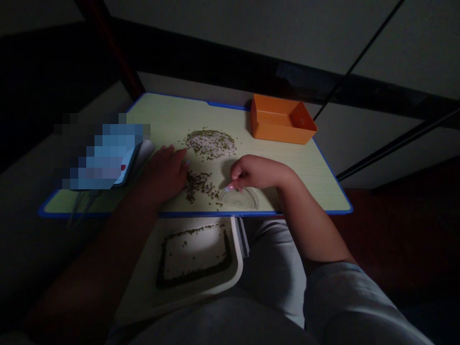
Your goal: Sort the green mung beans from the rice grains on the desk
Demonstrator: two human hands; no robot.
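My left hand (168, 170) lies palm down on the table, fingers stretched out and apart, at the left side of a small scatter of green and brown beans (198, 186). My right hand (247, 172) is closed in a pinch at the right of that scatter; whatever may be between its fingertips is too small to make out. Just under it, a clear protractor (240, 198) lies flat near the table's front edge. Farther back is a larger heap of beans mixed with pale grains (211, 143).
An orange box (283, 122) stands at the back right of the blue-edged table (302, 191). Below the front edge, a white tub (235, 268) holds beans along its sides. A lit phone (108, 158), partly pixelated, is on the left.
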